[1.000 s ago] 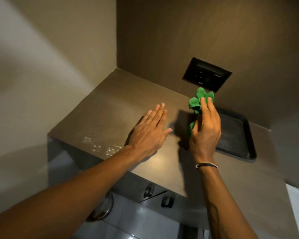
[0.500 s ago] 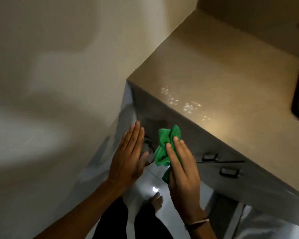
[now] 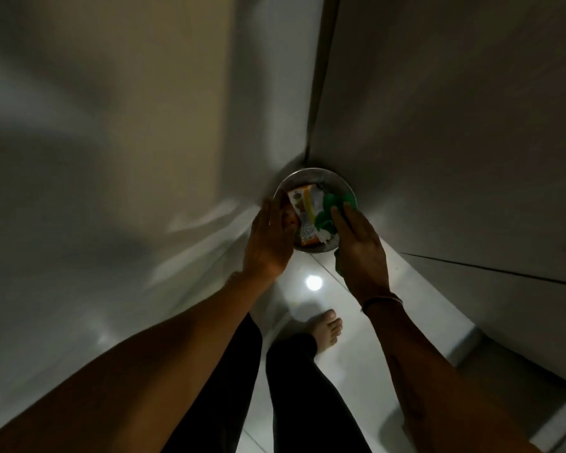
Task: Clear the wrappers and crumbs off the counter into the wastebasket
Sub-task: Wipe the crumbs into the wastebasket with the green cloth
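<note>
A round metal wastebasket (image 3: pixel 307 176) stands on the floor in the corner, seen from straight above. Inside it lie an orange and white wrapper (image 3: pixel 304 207) and other scraps. My right hand (image 3: pixel 360 253) is shut on a green cloth (image 3: pixel 328 209), which hangs over the basket's right side. My left hand (image 3: pixel 270 238) is flat with fingers together, its edge over the basket's left rim; it holds nothing that I can see. The counter and its crumbs are out of view.
A pale wall (image 3: pixel 111 158) rises on the left and a grey cabinet side (image 3: pixel 455 142) on the right, meeting behind the basket. The glossy white tile floor (image 3: pixel 311 284) shows a light reflection. My legs and a bare foot (image 3: pixel 325 328) stand below.
The view has swung down from the counter edge to the floor. Both hands have dropped from beside the counter front to just over the wastebasket, the cloth still in the right hand.
</note>
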Motion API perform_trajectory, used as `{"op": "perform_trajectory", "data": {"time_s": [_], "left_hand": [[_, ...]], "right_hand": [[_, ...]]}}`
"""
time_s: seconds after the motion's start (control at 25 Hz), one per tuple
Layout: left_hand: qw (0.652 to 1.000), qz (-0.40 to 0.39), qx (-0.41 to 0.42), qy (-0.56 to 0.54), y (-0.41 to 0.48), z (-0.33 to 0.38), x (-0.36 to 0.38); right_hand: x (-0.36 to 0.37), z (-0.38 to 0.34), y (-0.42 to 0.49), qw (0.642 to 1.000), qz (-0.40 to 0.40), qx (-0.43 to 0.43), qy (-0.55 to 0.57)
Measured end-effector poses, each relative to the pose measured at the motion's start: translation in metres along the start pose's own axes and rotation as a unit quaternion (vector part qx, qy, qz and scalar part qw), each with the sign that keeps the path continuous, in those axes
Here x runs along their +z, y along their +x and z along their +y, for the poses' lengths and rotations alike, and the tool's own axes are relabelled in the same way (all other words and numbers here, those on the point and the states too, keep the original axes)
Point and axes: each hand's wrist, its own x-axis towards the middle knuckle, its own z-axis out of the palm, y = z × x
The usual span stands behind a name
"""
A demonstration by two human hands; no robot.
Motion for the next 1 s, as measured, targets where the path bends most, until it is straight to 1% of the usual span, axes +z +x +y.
{"op": "perform_trajectory", "data": {"time_s": [0.12,0.24,0.32,0.44,0.52,0.6,0.76,0.84,0.92,1.0], "left_hand": [[0.995,0.002,-0.063,-0.072,0.034,-0.019,0.035],[0.988,-0.003,-0.132,-0.085,0.063,-0.033,0.048],[0.979,-0.005,-0.172,-0.110,0.069,-0.034,0.046],[0.972,-0.004,-0.188,-0.138,0.047,-0.017,0.025],[0.966,0.016,-0.205,-0.160,0.020,0.000,-0.004],[0.950,0.025,-0.227,-0.213,-0.016,0.021,-0.040],[0.902,-0.002,-0.261,-0.345,-0.109,0.074,-0.123],[0.882,0.008,-0.268,-0.387,-0.148,0.100,-0.161],[0.883,0.017,-0.260,-0.390,-0.188,0.131,-0.204],[0.890,0.009,-0.257,-0.376,-0.218,0.161,-0.241]], "right_hand": [[0.044,0.026,0.020,0.999,-0.034,-0.009,-0.016],[0.065,0.038,0.023,0.997,-0.041,-0.040,-0.049],[0.063,0.038,0.021,0.997,-0.044,-0.038,-0.048],[0.034,0.029,0.009,0.997,-0.063,-0.023,-0.041],[0.003,0.016,-0.005,0.995,-0.069,-0.044,-0.048],[-0.036,-0.010,-0.028,0.995,-0.063,-0.052,-0.053],[-0.140,-0.081,-0.079,0.999,-0.037,-0.008,-0.029],[-0.188,-0.117,-0.102,1.000,0.005,0.017,-0.006],[-0.242,-0.150,-0.126,0.997,0.061,0.025,0.038],[-0.292,-0.174,-0.146,0.992,0.106,0.011,0.063]]}}
